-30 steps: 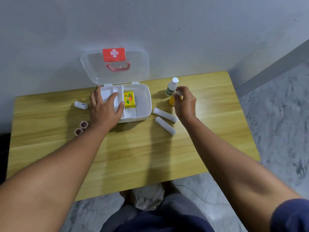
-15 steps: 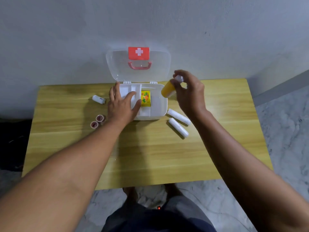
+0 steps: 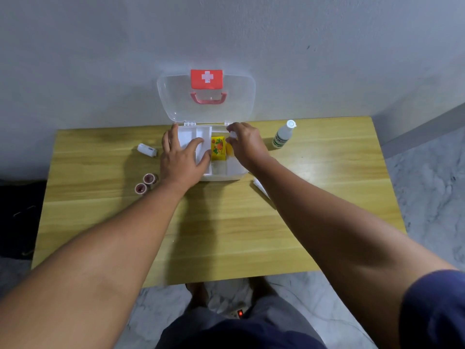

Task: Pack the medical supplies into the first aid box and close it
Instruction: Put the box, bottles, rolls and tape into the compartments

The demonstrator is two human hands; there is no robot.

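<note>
The first aid box (image 3: 221,175) is set at the back of the bench (image 3: 226,235), its lid (image 3: 176,96) raised against the wall. The left hand (image 3: 182,159) is spread flat on its tray. A yellow bottle (image 3: 229,149) is pinched by the right hand (image 3: 245,144) inside the box, beside a yellow packet (image 3: 217,148).

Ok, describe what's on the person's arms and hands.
Both hands, left and right, are bare: no gloves, rings or watch visible. Both forearms are bare too. A dark blue sleeve covers the right upper arm; the left arm shows no sleeve in frame.
</note>
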